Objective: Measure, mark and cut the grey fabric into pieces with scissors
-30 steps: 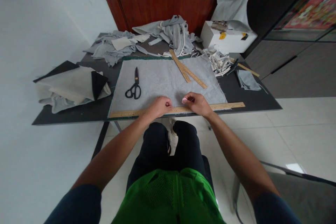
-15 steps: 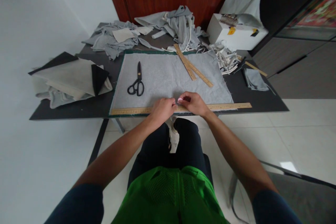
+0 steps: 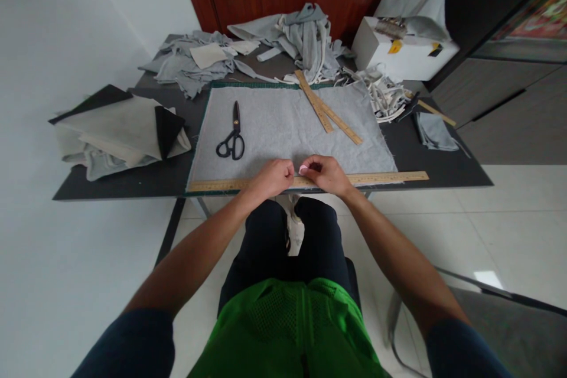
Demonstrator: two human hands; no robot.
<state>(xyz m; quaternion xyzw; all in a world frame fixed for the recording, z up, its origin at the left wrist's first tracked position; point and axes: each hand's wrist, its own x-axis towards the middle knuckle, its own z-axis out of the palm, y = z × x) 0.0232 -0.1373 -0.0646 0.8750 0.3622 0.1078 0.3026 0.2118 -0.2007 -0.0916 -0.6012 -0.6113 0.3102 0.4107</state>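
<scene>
A sheet of grey fabric (image 3: 274, 124) lies flat over a green cutting mat (image 3: 261, 85). Along its near edge runs a long wooden ruler (image 3: 385, 178), its right end reaching past the cloth. My left hand (image 3: 273, 177) rests over the ruler with fingers curled closed; whatever they hold, if anything, is hidden. Just right of it, my right hand (image 3: 326, 175) pinches a small pale pink piece that looks like tailor's chalk (image 3: 303, 169). Black-handled scissors (image 3: 233, 137) lie closed on the left of the fabric. Two shorter wooden rulers (image 3: 325, 111) cross on its right side.
Folded cloths (image 3: 115, 130) are stacked at the table's left. Grey fabric scraps (image 3: 186, 62) heap along the back, with pale strips (image 3: 384, 94) further right. A white box (image 3: 403, 50) stands back right. A chair (image 3: 491, 325) is at lower right.
My left hand has shifted slightly left and away from my right hand, which keeps its pinch. The view has tilted a little; the fabric, scissors and rulers lie as before.
</scene>
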